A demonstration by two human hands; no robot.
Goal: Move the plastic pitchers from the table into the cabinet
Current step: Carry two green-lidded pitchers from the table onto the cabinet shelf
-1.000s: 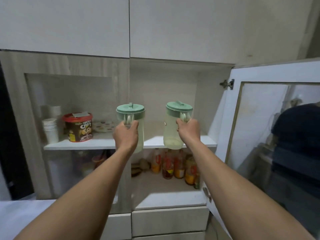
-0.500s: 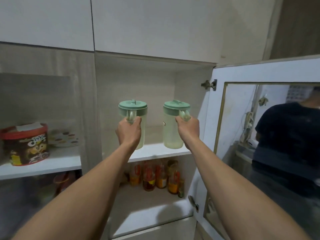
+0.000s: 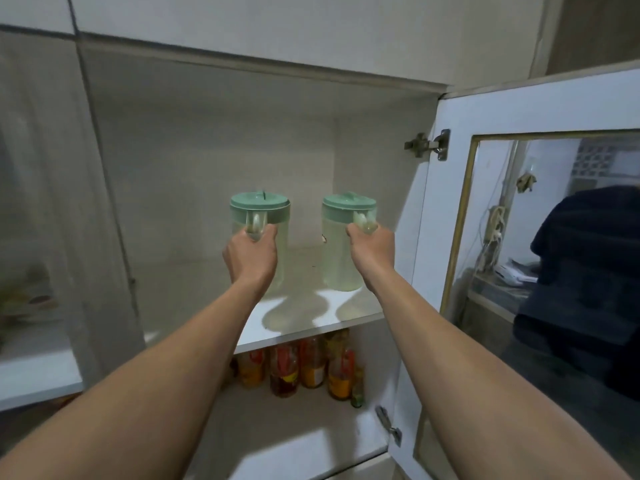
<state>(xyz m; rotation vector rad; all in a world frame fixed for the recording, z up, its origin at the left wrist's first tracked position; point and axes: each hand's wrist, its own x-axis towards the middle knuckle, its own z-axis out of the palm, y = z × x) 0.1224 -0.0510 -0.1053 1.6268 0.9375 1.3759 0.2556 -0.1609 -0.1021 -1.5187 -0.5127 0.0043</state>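
Two clear plastic pitchers with green lids are inside the open cabinet, over its upper shelf. My left hand grips the handle of the left pitcher. My right hand grips the handle of the right pitcher. Both pitchers are upright, side by side with a gap between them. Their bases are at or just above the shelf; I cannot tell whether they touch it.
The cabinet door with a glass pane stands open on the right; a person in dark clothes shows in the pane. Several bottles stand on the lower shelf. A closed glass door covers the left compartment.
Both hands have carried the pitchers forward and down into the cabinet, deeper over the upper shelf. My view has moved closer and to the right.
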